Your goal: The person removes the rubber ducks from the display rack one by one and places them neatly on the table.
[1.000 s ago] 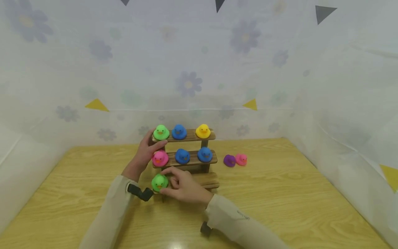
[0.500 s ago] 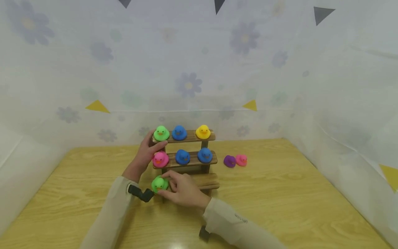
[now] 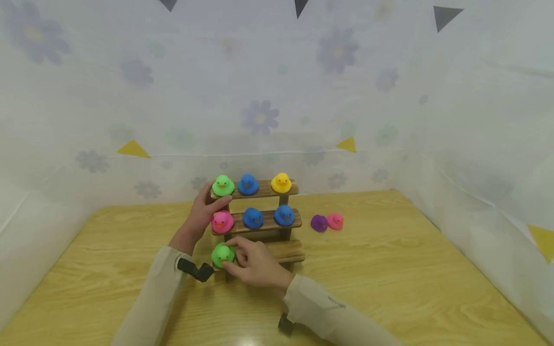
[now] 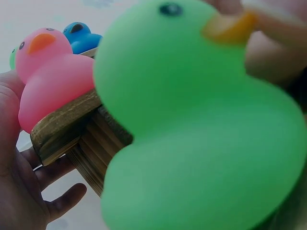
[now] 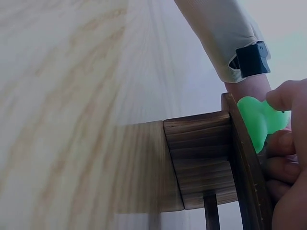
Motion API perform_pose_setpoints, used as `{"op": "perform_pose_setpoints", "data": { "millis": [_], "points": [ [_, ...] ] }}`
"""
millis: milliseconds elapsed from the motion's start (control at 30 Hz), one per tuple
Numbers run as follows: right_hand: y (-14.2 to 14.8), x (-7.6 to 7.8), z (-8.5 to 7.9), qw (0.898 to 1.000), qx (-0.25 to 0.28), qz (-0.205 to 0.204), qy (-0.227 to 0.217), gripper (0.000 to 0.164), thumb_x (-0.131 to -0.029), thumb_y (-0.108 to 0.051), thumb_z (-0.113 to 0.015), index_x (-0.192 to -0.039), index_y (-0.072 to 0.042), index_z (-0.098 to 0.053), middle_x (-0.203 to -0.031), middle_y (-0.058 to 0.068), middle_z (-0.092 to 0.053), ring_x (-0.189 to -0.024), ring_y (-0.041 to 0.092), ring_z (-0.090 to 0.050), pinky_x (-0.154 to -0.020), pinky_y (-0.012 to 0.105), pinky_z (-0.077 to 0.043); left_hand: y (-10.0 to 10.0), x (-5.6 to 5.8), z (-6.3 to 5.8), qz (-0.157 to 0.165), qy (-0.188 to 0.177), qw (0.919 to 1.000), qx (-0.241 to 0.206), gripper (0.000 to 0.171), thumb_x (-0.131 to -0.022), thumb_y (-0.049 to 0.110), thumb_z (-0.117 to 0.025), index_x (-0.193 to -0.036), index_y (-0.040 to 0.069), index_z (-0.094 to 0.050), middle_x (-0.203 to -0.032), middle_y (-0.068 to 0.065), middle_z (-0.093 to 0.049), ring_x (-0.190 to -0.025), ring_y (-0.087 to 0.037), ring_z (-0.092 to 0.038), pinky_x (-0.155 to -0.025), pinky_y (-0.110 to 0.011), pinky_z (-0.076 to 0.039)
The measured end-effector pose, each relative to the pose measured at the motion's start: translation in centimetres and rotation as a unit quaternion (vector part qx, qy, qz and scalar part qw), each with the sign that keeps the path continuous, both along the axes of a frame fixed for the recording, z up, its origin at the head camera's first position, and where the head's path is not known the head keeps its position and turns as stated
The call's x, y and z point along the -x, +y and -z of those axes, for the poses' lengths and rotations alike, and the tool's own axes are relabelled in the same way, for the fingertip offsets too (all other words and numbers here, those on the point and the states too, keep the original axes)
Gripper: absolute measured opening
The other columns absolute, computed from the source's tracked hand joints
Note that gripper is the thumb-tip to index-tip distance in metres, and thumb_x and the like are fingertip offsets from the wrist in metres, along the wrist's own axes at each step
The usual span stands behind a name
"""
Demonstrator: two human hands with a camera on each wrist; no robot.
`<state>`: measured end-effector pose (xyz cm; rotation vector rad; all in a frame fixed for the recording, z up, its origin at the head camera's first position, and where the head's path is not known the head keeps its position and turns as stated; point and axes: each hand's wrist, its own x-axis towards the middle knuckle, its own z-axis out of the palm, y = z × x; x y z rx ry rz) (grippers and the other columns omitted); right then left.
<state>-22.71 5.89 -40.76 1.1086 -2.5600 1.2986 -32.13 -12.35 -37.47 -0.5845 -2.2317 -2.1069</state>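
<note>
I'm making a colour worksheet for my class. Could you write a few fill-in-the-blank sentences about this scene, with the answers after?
1. The pinched duck in the right hand is ____.
2. In the head view, the rightmost duck on the top shelf is ____.
3. The middle shelf holds a pink duck and ____ blue ducks.
4. On the table, the darker duck beside another pink duck is ____.

Missing words: green; yellow; two; purple.
</note>
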Motion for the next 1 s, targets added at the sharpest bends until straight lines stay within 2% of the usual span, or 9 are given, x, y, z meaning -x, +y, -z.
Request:
{"op": "perform_pose_setpoints", "data": {
  "millis": [300, 500, 833, 1000],
  "points": [
    [0.3, 0.3, 0.0, 0.996, 0.042, -0.022, -0.079, 0.035, -0.094, -0.019, -0.064, -0.127, -0.012, -0.053, -0.054, -0.007, -0.036, -0.045, 0.0, -0.03, -0.049, 0.015, -0.03, -0.5, 0.0, 0.1, 0.007, 0.009, 0.9999, 0.003, 0.049, -0.097, 0.019, -0.057, -0.142, 0.018, -0.037, -0.082, 0.005, -0.061, -0.072, -0.009, -0.059, -0.071, -0.026, -0.051],
    [1.0, 0.5, 0.4, 0.995, 0.057, -0.031, -0.078, 0.034, -0.095, -0.02, -0.062, -0.127, -0.013, -0.054, -0.054, -0.007, -0.034, -0.045, 0.001, -0.029, -0.048, 0.016, -0.03, -0.2, 0.2, 0.4, 0.013, 0.011, 0.9999, -0.001, 0.048, -0.097, 0.019, -0.057, -0.141, 0.019, -0.037, -0.086, 0.004, -0.059, -0.074, -0.01, -0.059, -0.071, -0.026, -0.051],
    [2.8, 0.1, 0.0, 0.993, 0.059, -0.025, -0.099, 0.034, -0.095, -0.018, -0.061, -0.128, -0.015, -0.056, -0.054, -0.005, -0.035, -0.045, 0.001, -0.029, -0.047, 0.016, -0.029, -0.1, 0.0, 0.2, -0.008, -0.001, 1.0, 0.006, 0.051, -0.096, 0.02, -0.059, -0.142, 0.018, -0.036, -0.083, 0.009, -0.06, -0.075, -0.008, -0.06, -0.074, -0.025, -0.051],
    [3.7, -0.2, 0.0, 0.992, 0.061, -0.024, -0.109, 0.036, -0.096, -0.016, -0.061, -0.131, -0.014, -0.055, -0.054, -0.004, -0.035, -0.045, 0.002, -0.029, -0.046, 0.017, -0.029, -0.1, 0.1, 0.3, -0.006, -0.006, 0.9999, 0.011, 0.053, -0.096, 0.022, -0.059, -0.144, 0.018, -0.035, -0.085, 0.008, -0.061, -0.077, -0.012, -0.06, -0.075, -0.025, -0.051]
  ]
}}
